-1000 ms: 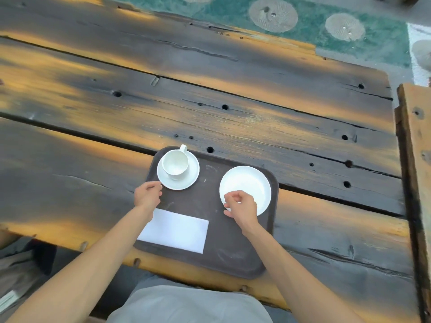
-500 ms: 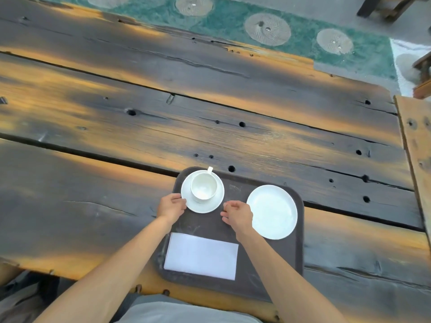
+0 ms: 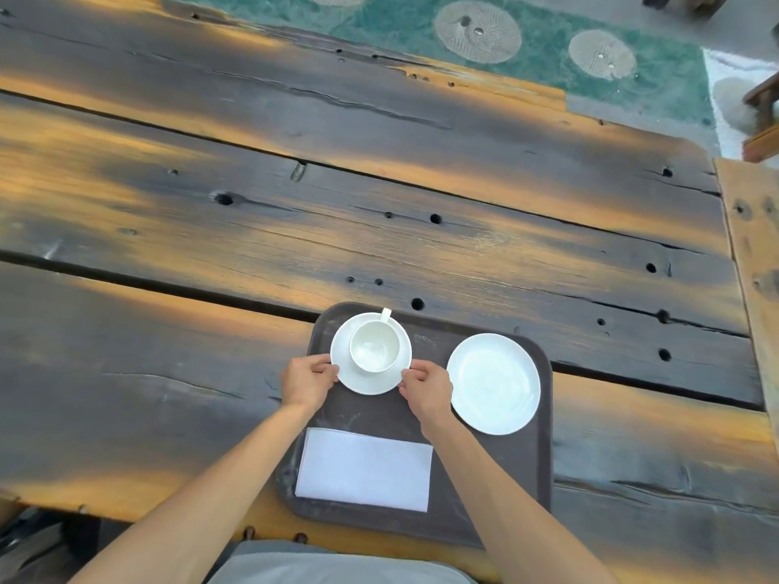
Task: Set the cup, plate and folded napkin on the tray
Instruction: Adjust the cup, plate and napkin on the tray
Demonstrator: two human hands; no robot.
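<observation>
A dark brown tray (image 3: 484,478) lies at the near edge of the wooden table. A white cup (image 3: 374,346) stands on a white saucer (image 3: 371,383) in the tray's far left corner, handle pointing away from me. My left hand (image 3: 307,381) pinches the saucer's left rim and my right hand (image 3: 425,389) pinches its right rim. A white plate (image 3: 493,383) lies on the tray's right side, apart from my right hand. A folded white napkin (image 3: 364,469) lies flat on the tray's near left part.
The table (image 3: 295,229) is made of dark, weathered planks with holes and gaps between them. A lighter wooden piece (image 3: 754,255) borders the right side. Beyond the far edge lies green ground with round stepping stones (image 3: 478,31).
My right hand left the plate and moved left to the saucer's right rim. My left hand shifted from the tray's edge to the saucer's left rim.
</observation>
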